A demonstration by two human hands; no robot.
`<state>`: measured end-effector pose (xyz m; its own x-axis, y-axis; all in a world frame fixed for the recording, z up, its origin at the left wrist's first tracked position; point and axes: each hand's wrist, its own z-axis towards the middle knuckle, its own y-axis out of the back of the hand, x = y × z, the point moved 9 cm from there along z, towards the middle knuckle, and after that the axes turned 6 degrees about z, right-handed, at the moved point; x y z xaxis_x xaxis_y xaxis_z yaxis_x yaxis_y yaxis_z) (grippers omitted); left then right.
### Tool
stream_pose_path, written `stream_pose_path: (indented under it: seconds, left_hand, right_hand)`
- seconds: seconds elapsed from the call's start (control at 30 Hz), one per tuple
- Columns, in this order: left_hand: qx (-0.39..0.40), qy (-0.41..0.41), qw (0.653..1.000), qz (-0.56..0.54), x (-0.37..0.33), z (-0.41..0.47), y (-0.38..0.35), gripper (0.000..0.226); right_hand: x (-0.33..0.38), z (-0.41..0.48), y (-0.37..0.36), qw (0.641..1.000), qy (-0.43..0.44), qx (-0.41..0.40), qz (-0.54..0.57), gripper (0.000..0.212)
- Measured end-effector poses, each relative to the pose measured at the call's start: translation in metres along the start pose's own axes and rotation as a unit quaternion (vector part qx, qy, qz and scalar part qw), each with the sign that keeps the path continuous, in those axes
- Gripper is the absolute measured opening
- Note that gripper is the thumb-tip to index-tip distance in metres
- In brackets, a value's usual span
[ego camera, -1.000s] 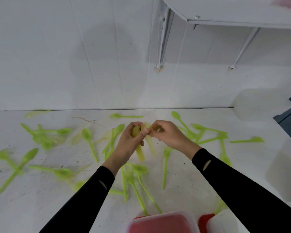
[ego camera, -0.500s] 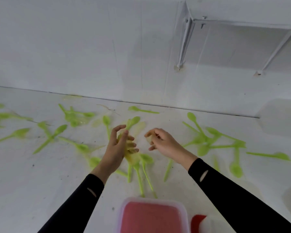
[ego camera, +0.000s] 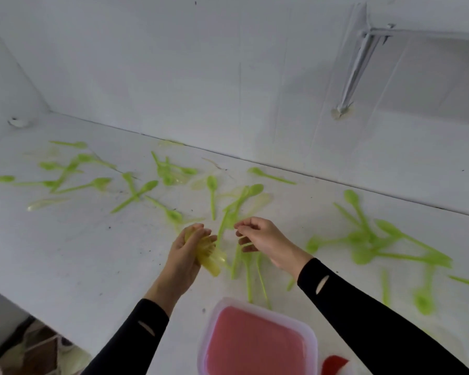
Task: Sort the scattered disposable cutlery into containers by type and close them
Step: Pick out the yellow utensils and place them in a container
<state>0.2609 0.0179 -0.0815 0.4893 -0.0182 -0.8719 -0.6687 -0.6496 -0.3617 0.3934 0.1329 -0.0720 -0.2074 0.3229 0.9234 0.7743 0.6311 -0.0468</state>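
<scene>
Green plastic spoons (ego camera: 363, 236) lie scattered over the white table (ego camera: 79, 253), with a few pale clear pieces (ego camera: 46, 203) among them. My left hand (ego camera: 186, 255) grips a bundle of yellowish cutlery (ego camera: 210, 257) above the table's middle. My right hand (ego camera: 260, 239) hovers just to its right with curled fingers, which seem to pinch a thin pale piece (ego camera: 245, 236); blur hides what it is. A red-lidded container (ego camera: 255, 339) with a translucent rim sits at the near edge below both hands.
A white wall runs along the back of the table. A white shelf bracket (ego camera: 355, 63) hangs at the upper right. Part of a second red object (ego camera: 333, 364) shows right of the container. The table's front-left edge drops off to the floor (ego camera: 25, 345).
The view has swung left and down. My hands, touching a second ago, have drawn apart. The left keeps the bundle, and the right has moved a little to the right.
</scene>
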Motion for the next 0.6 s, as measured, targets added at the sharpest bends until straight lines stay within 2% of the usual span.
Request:
stream_pose_path:
  seconds: [0.1, 0.2, 0.3, 0.43, 0.5, 0.6]
  left_hand:
    - [-0.016, -0.017, 0.999, -0.045, -0.018, 0.007, 0.025, 0.004]
    - [-0.035, -0.029, 0.998, -0.038, -0.035, 0.02, 0.049, 0.003]
    - [-0.013, -0.027, 0.998, 0.057, -0.052, 0.035, 0.061, 0.011]
    - [0.02, -0.041, 0.979, 0.2, -0.073, 0.06, 0.069, 0.015]
    - [0.007, -0.064, 0.945, 0.321, -0.085, 0.075, 0.075, 0.012]
    - [-0.009, -0.118, 0.844, 0.522, -0.101, 0.102, 0.086, 0.016]
  right_hand:
    - [0.004, 0.02, 0.024, 0.991, 0.02, -0.06, -0.115, 0.016]
    - [0.015, 0.043, 0.049, 0.969, 0.048, -0.125, -0.206, 0.014]
    - [0.024, 0.066, 0.065, 0.945, 0.057, -0.187, -0.263, 0.029]
    - [0.017, 0.095, 0.064, 0.912, 0.021, -0.215, -0.349, 0.046]
    - [0.012, 0.099, 0.062, 0.902, -0.001, -0.229, -0.366, 0.05]
    - [0.011, 0.1, 0.053, 0.876, 0.014, -0.271, -0.4, 0.045]
